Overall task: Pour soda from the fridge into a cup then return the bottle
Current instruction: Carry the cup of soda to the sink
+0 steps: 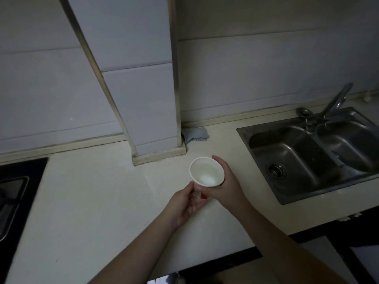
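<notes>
While seen from the head camera, dim light throughout:
Cup: white paper cup [206, 172], upright, held just above the pale desk [92, 201], in front of the tiled pillar [141, 99]; mouth facing up, inside pale, contents not certain.
Right hand: right hand [224, 186] wrapped round the cup's right side, fingers curled against the wall, one fingertip reaching the far rim.
Left hand: left hand [187, 203] at the cup's lower left, palm turned up, fingers pinching the base edge; exact finger positions partly hidden by the cup.
Forearms: both bare, reaching in from the lower edge, converging on the cup.
Sink: steel double sink [307, 160] set into the desk to the right, well apart from the cup; drain visible in the nearer basin.
Tap: metal faucet [336, 101] at the back of the sink, angled upward.
Cloth: crumpled blue-grey cloth [196, 134] on the desk against the wall, just right of the pillar's foot.
Hob: dark glass cooktop [14, 193] at the left edge.
Bottle: out of view.
</notes>
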`<state>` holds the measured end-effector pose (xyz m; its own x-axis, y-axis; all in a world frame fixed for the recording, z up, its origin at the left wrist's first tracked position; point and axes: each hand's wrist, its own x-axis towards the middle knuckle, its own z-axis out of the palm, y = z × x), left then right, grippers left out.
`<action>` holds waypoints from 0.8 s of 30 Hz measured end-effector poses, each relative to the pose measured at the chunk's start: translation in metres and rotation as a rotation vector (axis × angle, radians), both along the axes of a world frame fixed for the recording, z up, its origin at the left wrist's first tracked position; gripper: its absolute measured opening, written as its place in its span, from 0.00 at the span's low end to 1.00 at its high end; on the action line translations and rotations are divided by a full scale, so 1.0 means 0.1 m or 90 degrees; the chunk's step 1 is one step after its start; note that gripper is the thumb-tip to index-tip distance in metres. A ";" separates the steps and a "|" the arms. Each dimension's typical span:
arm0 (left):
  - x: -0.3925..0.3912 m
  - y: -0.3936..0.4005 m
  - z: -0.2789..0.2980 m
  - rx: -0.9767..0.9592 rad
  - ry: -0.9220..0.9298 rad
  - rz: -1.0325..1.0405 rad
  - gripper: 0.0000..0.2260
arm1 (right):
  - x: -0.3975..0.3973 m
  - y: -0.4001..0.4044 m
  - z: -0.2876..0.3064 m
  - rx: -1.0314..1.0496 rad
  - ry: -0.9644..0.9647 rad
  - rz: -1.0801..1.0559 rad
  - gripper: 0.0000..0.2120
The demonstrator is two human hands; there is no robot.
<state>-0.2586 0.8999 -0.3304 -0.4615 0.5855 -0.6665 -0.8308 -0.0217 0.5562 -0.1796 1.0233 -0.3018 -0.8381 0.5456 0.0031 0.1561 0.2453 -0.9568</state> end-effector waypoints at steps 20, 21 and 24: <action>-0.15 0.10 0.40 -0.053 0.141 -0.180 0.18 | 0.09 0.05 0.43 -0.005 0.008 -0.033 0.43; -0.16 0.12 0.42 -0.052 0.144 -0.186 0.18 | 0.09 0.06 0.46 -0.004 0.011 -0.037 0.43; -0.15 0.19 0.49 -0.043 0.153 -0.201 0.16 | 0.13 0.12 0.54 -0.007 0.023 -0.050 0.42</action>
<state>-0.2740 0.9191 -0.2814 -0.4131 0.6821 -0.6034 -0.6372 0.2569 0.7266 -0.1670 1.0354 -0.2481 -0.7919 0.6100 0.0263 0.1397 0.2230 -0.9648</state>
